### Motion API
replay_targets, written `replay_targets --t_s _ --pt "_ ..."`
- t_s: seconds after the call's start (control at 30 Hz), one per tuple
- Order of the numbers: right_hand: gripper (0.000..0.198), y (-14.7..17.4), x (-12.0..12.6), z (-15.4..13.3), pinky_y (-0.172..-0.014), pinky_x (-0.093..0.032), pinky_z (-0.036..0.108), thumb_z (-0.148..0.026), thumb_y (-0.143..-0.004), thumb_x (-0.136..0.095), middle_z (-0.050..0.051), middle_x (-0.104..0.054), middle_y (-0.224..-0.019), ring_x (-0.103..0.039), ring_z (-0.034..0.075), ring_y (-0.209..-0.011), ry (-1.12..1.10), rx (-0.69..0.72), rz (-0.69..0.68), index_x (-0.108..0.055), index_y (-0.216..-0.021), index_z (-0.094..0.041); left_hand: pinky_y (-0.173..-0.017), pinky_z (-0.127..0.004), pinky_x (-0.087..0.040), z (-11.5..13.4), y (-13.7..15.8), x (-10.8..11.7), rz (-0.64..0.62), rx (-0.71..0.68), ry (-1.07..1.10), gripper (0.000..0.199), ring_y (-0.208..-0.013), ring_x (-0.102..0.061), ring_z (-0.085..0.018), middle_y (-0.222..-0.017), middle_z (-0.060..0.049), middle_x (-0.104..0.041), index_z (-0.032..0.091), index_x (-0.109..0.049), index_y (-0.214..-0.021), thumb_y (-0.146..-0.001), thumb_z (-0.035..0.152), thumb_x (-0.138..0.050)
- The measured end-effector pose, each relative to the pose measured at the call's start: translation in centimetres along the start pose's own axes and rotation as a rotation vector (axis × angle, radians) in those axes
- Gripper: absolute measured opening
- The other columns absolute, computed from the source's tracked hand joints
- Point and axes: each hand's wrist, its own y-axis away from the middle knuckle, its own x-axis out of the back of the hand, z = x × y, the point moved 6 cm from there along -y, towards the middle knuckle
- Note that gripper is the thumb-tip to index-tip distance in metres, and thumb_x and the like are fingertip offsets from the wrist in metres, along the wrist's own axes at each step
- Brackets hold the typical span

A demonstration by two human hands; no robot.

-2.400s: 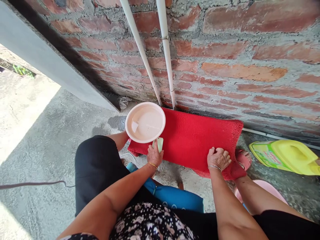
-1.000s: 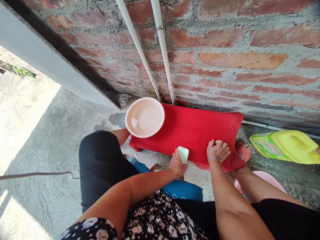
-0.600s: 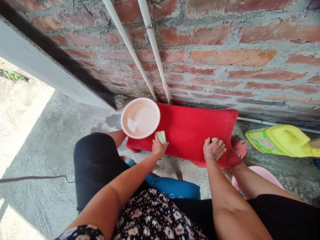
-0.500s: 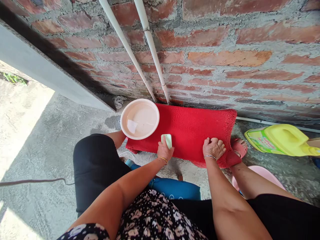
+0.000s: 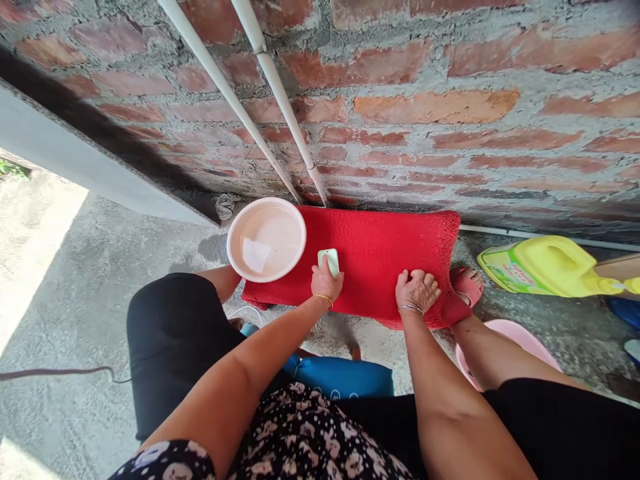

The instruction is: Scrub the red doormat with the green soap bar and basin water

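A red textured mat [image 5: 380,250] lies spread out in front of me, draped over something low that I cannot make out. My left hand [image 5: 326,283] grips a pale green scrub brush [image 5: 329,256] and presses it on the mat left of its middle; its underside is hidden. On the mat's right part rests my right hand [image 5: 418,291], fingers curled down against the fabric. A round pale pink basin [image 5: 267,239] of water stands on the mat's left end.
Behind the mat rises a brick wall [image 5: 435,107] with two white pipes [image 5: 285,100]. On the right are a yellow jug [image 5: 545,265] and a pink tub [image 5: 530,340]. A cable [image 5: 60,373] crosses the concrete floor at left.
My left hand has pushed the brush away from me across the mat, toward the wall and slightly right. My right hand stays on the mat. The view has shifted a little.
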Motion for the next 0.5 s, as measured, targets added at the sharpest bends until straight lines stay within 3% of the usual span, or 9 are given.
replay_targets --t_s 0.07,0.17,0.23,0.33,0.43,0.5 --pt "0.035 0.0 -0.1 0.1 -0.074 -0.028 0.036 -0.044 -0.087 -0.039 0.013 -0.055 -0.093 -0.046 0.025 -0.088 -0.001 -0.001 0.002 -0.06 -0.087 -0.016 -0.078 -0.035 -0.045 2.2 1.8 -1.9 -0.052 -0.126 -0.054 0.077 -0.101 -0.055 -0.027 -0.117 -0.014 -0.043 0.025 -0.022 -0.145 -0.077 0.047 -0.052" --pt "0.036 -0.2 -0.4 0.2 -0.074 -0.028 0.036 -0.044 -0.087 -0.039 0.013 -0.054 -0.093 -0.046 0.026 -0.088 -0.002 -0.011 -0.017 -0.061 -0.086 -0.016 -0.08 -0.034 -0.045 5.9 6.5 -6.0 -0.304 -0.483 -0.082 0.074 -0.101 -0.054 -0.026 -0.118 -0.009 -0.044 0.035 -0.032 -0.14 -0.072 0.046 -0.06" --pt "0.036 -0.2 -0.6 0.3 -0.074 -0.028 0.037 -0.045 -0.086 -0.04 0.013 -0.054 -0.092 -0.046 0.026 -0.088 -0.003 -0.014 -0.028 -0.061 -0.086 -0.016 -0.078 -0.031 -0.045 6.6 7.9 -7.1 -0.389 -0.552 -0.037 0.071 -0.097 -0.056 -0.023 -0.116 -0.007 -0.045 0.038 -0.035 -0.137 -0.072 0.048 -0.06" --pt "0.035 -0.2 -0.4 0.2 -0.074 -0.029 0.037 -0.044 -0.087 -0.039 0.013 -0.054 -0.093 -0.046 0.026 -0.089 -0.005 -0.013 -0.02 -0.061 -0.087 -0.016 -0.077 -0.029 -0.045 5.0 5.1 -4.7 -0.257 -0.413 0.032 0.067 -0.094 -0.057 -0.02 -0.114 -0.006 -0.044 0.037 -0.036 -0.136 -0.074 0.048 -0.059" --pt "0.035 -0.1 0.0 0.0 -0.074 -0.029 0.037 -0.044 -0.087 -0.039 0.013 -0.054 -0.093 -0.046 0.026 -0.089 -0.016 -0.014 -0.024 -0.06 -0.087 -0.016 -0.077 -0.031 -0.045 2.4 -0.3 -0.2 -0.003 -0.164 0.07 0.066 -0.093 -0.058 -0.021 -0.115 -0.009 -0.045 0.031 -0.031 -0.138 -0.079 0.05 -0.053" --pt "0.034 -0.1 0.1 -0.1 -0.074 -0.029 0.037 -0.043 -0.087 -0.039 0.013 -0.053 -0.094 -0.045 0.026 -0.089 -0.027 -0.015 -0.035 -0.06 -0.088 -0.016 -0.077 -0.033 -0.044 1.3 -3.0 1.6 0.08 0.01 0.081 0.067 -0.093 -0.059 -0.023 -0.114 -0.012 -0.046 0.028 -0.028 -0.14 -0.08 0.051 -0.05"
